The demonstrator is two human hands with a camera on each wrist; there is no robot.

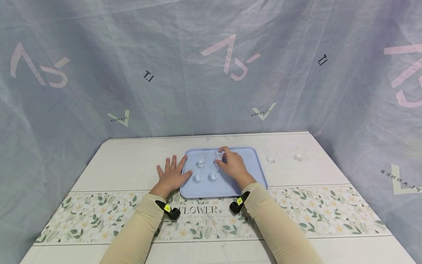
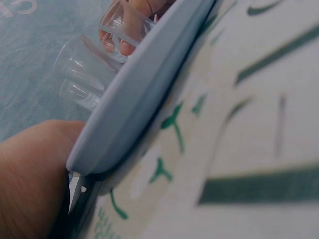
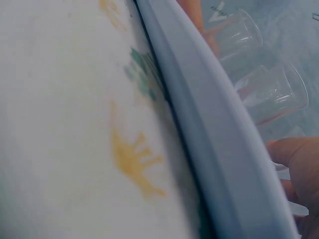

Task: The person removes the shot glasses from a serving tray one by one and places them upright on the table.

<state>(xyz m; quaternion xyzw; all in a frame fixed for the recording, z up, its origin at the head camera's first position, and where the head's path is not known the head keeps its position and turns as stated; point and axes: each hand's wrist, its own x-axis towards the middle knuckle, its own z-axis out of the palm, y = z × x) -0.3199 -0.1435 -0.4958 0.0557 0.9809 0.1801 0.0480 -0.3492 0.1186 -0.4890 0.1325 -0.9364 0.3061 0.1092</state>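
A light blue tray [image 1: 201, 191] lies on the table in the head view. My right hand [image 1: 234, 165] holds a small clear glass [image 1: 218, 155] between thumb and fingers over the tray's back middle. Three similar glasses stand close by on the tray: one at back left [image 1: 201, 160], one at front left [image 1: 198, 174] and one at front right [image 1: 213, 173]. Spread flat at the tray's left edge is my left hand [image 1: 172, 178], its thumb over the rim. The left wrist view shows the tray's side [image 2: 124, 104] and several glasses beyond it.
Two more clear glasses, a nearer one [image 1: 271, 157] and a farther one [image 1: 298, 154], stand on the table right of the tray. A floral cloth band [image 1: 108, 220] crosses the table in front. Grey-blue curtains [image 1: 184, 91] enclose the back and sides.
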